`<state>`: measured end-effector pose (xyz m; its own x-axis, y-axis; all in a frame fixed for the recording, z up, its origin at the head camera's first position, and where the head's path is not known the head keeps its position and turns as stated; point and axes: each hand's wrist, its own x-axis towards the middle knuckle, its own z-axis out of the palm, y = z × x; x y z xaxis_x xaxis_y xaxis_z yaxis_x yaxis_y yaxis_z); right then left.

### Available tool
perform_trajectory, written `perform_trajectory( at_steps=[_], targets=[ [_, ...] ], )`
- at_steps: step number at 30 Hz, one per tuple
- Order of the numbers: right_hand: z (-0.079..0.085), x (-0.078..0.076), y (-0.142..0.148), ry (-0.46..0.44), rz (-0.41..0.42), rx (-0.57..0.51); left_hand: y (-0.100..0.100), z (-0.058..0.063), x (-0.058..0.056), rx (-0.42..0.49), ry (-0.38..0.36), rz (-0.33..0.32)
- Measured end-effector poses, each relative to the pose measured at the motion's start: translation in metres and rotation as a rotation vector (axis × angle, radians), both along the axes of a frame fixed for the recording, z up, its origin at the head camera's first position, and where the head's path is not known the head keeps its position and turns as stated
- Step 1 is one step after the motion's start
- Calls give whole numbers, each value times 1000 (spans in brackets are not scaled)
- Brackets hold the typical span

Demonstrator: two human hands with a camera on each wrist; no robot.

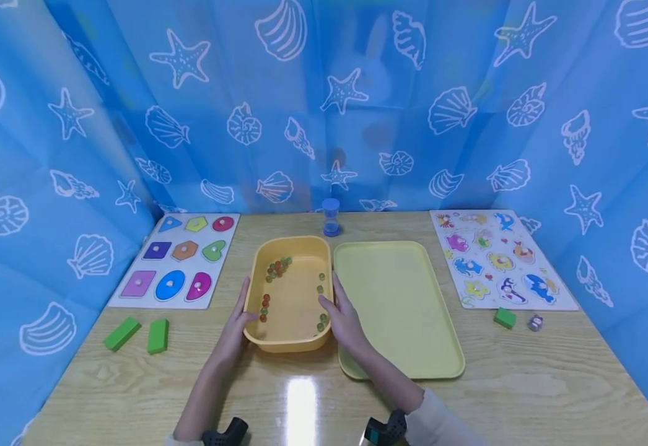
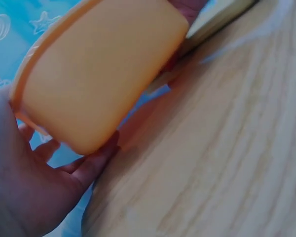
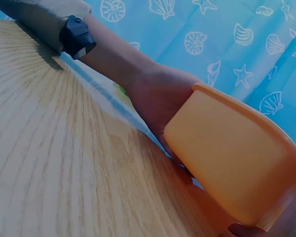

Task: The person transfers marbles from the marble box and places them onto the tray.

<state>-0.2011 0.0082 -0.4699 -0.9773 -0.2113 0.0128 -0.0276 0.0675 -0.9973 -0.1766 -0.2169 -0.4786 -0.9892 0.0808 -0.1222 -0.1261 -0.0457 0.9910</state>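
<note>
Between both hands is a yellow-orange plastic tub, held by its sides. It contains small red and green translucent beads, some clustered at the far left, others along both side walls. My left hand grips the left wall, thumb over the rim; in the left wrist view its fingers reach under the base. On the opposite side, my right hand grips the right wall with its thumb over the rim. Both wrist views show a gap between the tub's underside and the table.
A pale yellow tray lies right of the tub. Behind stands a blue sand timer. Puzzle boards flank them, shapes left and sea animals right. Green blocks and a small figurine lie nearer.
</note>
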Motion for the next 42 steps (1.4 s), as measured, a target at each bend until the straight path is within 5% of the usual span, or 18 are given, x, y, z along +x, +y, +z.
perform_trajectory(
  at_steps=[8,15,22,28,35,42],
  targets=[
    [0,1,1,11,13,-3,-11,-1,0,152,-51,-76],
    [0,3,3,17,37,2,-15,-3,1,163,-15,-106],
    [24,12,3,-27,77,-44,-14,0,1,165,-19,-90],
    [4,1,4,-23,56,-34,-15,4,2,188,-57,-88],
    [1,0,5,4,27,49,-20,3,-1,247,-55,-161],
    [2,-3,7,42,65,81,-22,1,-1,286,-43,-163]
  ],
)
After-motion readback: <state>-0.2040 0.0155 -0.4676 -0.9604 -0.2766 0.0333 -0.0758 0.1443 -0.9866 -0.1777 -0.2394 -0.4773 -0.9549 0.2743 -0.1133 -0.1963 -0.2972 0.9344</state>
